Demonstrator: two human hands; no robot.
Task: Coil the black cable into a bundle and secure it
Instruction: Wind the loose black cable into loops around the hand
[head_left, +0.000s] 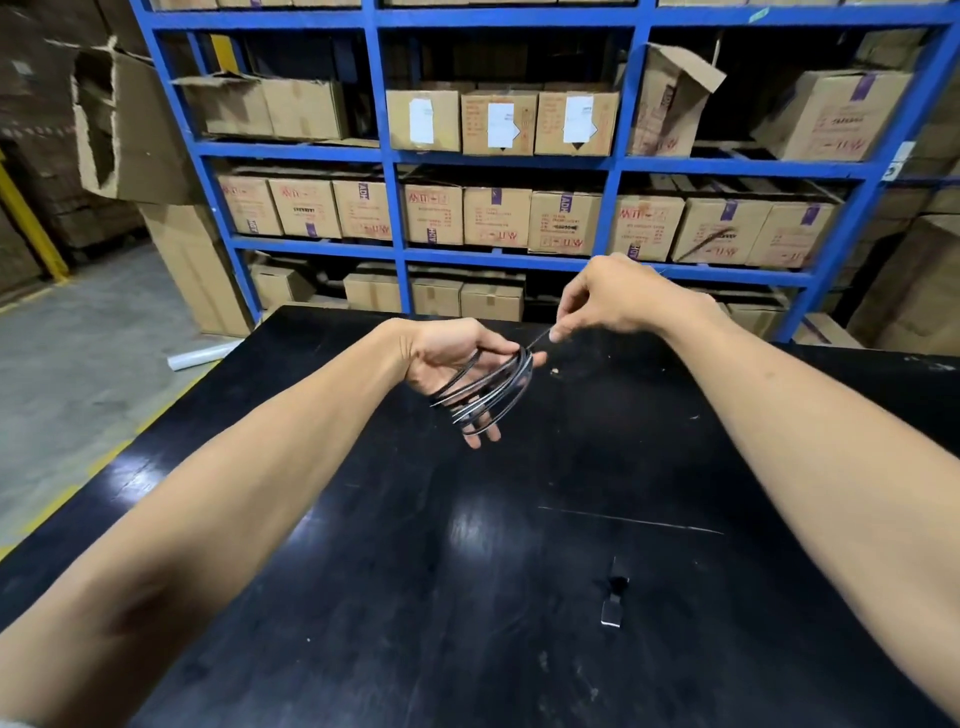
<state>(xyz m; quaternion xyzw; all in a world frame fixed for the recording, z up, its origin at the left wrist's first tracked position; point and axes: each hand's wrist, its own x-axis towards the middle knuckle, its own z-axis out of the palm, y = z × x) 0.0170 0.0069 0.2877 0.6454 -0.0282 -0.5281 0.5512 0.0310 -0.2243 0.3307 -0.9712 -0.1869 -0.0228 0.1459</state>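
The black cable (493, 387) is wound in several loops around the fingers of my left hand (447, 358), which is held above the far half of the black table (467, 597). A short free stretch of the cable runs up and to the right from the coil. My right hand (610, 299) pinches that free end between thumb and forefinger, just above and right of the coil. Both hands are in the air, clear of the table top.
A small dark connector or clip (614, 597) lies on the table near its front right. A thin pale line (631, 519) marks the surface. Blue shelves (395, 156) full of cardboard boxes stand behind the table. A white roll (200, 356) lies on the floor at the left.
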